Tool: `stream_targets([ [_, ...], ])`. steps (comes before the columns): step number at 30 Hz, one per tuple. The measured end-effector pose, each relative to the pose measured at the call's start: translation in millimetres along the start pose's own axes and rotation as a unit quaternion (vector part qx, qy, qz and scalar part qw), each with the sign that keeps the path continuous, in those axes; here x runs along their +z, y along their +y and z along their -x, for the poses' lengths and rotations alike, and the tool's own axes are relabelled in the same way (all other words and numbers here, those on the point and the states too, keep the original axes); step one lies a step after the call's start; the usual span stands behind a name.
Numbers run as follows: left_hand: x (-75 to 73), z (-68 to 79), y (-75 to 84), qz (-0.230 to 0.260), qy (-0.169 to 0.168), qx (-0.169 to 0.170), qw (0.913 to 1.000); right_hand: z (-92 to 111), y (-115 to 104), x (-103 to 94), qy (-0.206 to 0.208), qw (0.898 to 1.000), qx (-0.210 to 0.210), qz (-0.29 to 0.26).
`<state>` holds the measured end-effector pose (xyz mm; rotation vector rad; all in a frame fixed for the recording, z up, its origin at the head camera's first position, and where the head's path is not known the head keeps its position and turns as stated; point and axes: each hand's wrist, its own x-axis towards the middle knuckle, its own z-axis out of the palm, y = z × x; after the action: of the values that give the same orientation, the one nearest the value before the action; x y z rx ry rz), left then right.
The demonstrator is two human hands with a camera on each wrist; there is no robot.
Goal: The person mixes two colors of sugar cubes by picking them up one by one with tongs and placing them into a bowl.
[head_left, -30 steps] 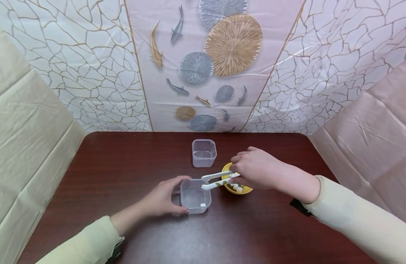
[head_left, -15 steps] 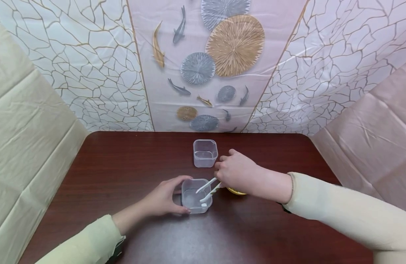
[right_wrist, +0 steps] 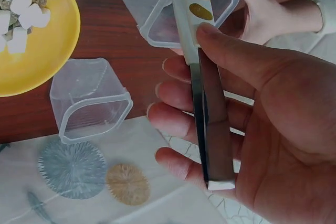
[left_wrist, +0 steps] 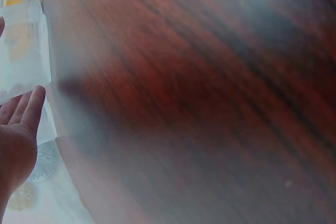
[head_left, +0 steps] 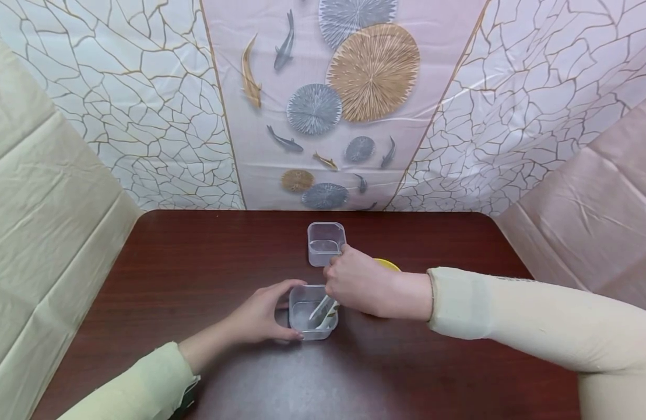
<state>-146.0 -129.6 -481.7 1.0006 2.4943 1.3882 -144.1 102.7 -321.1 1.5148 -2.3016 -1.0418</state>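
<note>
My left hand [head_left: 260, 315] holds a clear square plastic container [head_left: 311, 335] from its left side, thumb at the near edge and fingers at the far edge. In my right hand [head_left: 362, 286] is a pair of tongs [right_wrist: 194, 11], metal-handled with white ends bearing a yellow-green pattern. The tong tips point down inside this container; whether they grip anything cannot be seen. To the right, mostly behind my right hand, stands a yellow bowl [head_left: 388, 265]. The right wrist view shows white cubes [right_wrist: 23, 9] and dark grey-brown pieces in it.
A second clear container [head_left: 323, 256] stands farther back, just beyond my right hand. The dark red-brown table [head_left: 207, 251] ends at a patterned cloth backdrop [head_left: 186, 116]. Pale cloth panels [head_left: 50, 192] flank both sides.
My right hand has moved left from above the yellow bowl, lowering the tongs into the held container. The tong ends have come closer together. My left hand has stayed in place.
</note>
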Motion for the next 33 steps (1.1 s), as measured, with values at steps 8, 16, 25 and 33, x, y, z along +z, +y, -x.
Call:
stream_targets([
  [8,0.0,0.1,-0.1,-0.012,0.001,-0.006,0.9999,-14,-7,-0.6,-0.068,0.998,-0.019,-0.003],
  [16,0.2,0.0,0.4,-0.015,0.003,-0.003,0.9999,-20,-10,-0.7,-0.079,0.997,-0.012,0.002],
  [25,-0.5,0.6,-0.7,-0.038,0.007,-0.001,0.9992,-26,-7,2.2,-0.110,0.994,-0.002,0.004],
  [33,-1.7,0.7,1.0,-0.033,0.006,0.001,0.9994,-28,-2,3.7,-0.099,0.995,0.014,-0.006],
])
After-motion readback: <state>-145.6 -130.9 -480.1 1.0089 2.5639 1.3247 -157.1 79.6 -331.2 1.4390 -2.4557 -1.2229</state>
